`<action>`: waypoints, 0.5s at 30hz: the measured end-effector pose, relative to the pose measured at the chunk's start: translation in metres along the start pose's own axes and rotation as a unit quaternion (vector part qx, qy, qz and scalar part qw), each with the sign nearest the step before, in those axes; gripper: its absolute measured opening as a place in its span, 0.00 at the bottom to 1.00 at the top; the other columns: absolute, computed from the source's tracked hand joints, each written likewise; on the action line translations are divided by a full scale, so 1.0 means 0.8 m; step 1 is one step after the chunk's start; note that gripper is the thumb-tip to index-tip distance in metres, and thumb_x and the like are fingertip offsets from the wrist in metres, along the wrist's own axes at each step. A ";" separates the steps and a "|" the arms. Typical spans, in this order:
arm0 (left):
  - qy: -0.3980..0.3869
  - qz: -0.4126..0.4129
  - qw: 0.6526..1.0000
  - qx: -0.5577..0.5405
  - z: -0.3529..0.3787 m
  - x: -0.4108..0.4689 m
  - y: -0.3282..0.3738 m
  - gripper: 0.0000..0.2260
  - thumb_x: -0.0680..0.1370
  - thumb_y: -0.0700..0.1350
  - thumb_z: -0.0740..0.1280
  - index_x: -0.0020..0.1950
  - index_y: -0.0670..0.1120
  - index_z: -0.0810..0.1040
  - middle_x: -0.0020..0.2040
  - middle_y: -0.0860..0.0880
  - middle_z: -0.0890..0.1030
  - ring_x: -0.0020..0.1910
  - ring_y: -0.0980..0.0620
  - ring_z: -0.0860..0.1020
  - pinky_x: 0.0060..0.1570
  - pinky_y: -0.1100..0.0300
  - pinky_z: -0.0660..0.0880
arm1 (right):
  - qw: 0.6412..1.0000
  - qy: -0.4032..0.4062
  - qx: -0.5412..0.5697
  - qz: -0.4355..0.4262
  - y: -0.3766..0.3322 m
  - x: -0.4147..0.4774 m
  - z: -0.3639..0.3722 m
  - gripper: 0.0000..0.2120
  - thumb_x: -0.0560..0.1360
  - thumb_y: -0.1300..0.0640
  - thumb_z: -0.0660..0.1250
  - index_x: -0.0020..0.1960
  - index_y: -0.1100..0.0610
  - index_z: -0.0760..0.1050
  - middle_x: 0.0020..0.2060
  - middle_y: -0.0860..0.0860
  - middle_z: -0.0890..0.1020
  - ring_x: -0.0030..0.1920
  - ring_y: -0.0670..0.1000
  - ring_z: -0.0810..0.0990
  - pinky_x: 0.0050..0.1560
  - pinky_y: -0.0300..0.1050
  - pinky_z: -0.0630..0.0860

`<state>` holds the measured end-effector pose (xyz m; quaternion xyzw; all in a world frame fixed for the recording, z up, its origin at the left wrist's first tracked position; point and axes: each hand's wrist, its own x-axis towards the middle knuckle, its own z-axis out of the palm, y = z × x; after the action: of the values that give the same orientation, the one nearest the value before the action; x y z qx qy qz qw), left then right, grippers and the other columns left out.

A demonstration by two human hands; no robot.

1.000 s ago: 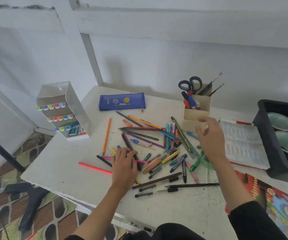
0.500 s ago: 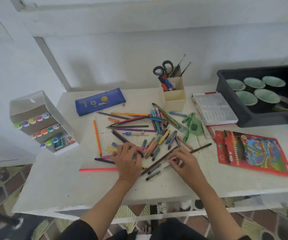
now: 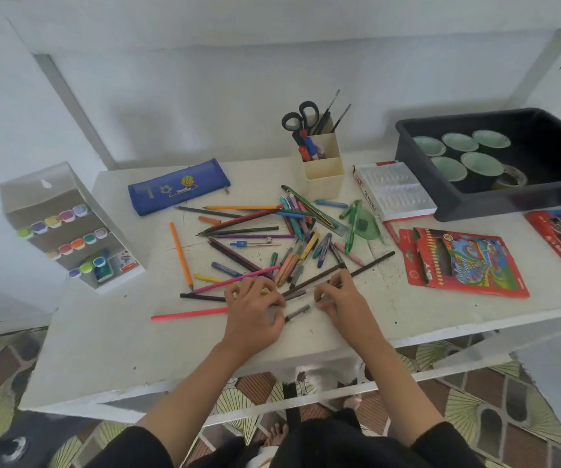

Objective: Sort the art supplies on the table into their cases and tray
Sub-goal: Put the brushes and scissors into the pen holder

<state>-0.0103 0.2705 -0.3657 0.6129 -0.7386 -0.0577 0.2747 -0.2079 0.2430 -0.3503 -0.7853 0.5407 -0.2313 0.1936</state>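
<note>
Left hand [image 3: 253, 310] and right hand [image 3: 343, 300] rested on the worktop [image 3: 110, 349], fingers curled over the near edge of the pencil pile [image 3: 297, 221], which spread beyond them. Grip on any item could not be determined.

One view only: head-worn wide-angle camera is looking forward and steeply down across the white table [image 3: 110, 349] from its near edge, facing the back wall [image 3: 205, 106]; left hand [image 3: 253, 315] and right hand [image 3: 345, 305] are sitting close, low centre
</note>
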 end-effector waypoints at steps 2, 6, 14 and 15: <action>0.012 -0.011 1.000 0.001 -0.001 0.000 0.001 0.05 0.69 0.51 0.64 0.37 0.51 0.76 0.46 0.55 0.73 0.49 0.53 0.70 0.47 0.57 0.54 | 1.000 0.005 0.009 0.006 0.004 -0.001 -0.003 0.06 0.72 0.68 0.67 0.45 0.58 0.75 0.47 0.52 0.67 0.39 0.52 0.72 0.39 0.44 0.73; 0.028 -0.009 1.000 0.005 -0.002 0.003 0.002 0.08 0.70 0.55 0.65 0.42 0.53 0.77 0.46 0.54 0.74 0.49 0.55 0.69 0.46 0.57 0.55 | 0.998 0.034 0.055 0.024 0.012 0.000 -0.010 0.06 0.75 0.68 0.64 0.48 0.59 0.76 0.50 0.53 0.69 0.40 0.47 0.73 0.44 0.36 0.73; 0.036 0.013 0.998 0.050 0.005 0.005 0.000 0.10 0.73 0.55 0.63 0.45 0.53 0.82 0.47 0.53 0.77 0.51 0.53 0.70 0.48 0.57 0.54 | 0.990 0.073 0.120 0.030 0.003 0.005 -0.018 0.06 0.76 0.68 0.64 0.49 0.60 0.76 0.48 0.51 0.72 0.45 0.38 0.73 0.46 0.28 0.69; 0.038 0.012 0.998 0.054 0.006 0.005 -0.001 0.11 0.73 0.55 0.63 0.44 0.53 0.82 0.47 0.53 0.77 0.51 0.53 0.70 0.48 0.57 0.54 | 0.990 0.076 0.119 0.029 0.003 0.005 -0.019 0.06 0.76 0.67 0.64 0.49 0.59 0.76 0.48 0.50 0.72 0.45 0.39 0.74 0.45 0.28 0.70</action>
<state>-0.0125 0.2650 -0.3686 0.6199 -0.7370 0.0090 0.2691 -0.2171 0.2373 -0.3384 -0.7212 0.5448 -0.3470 0.2504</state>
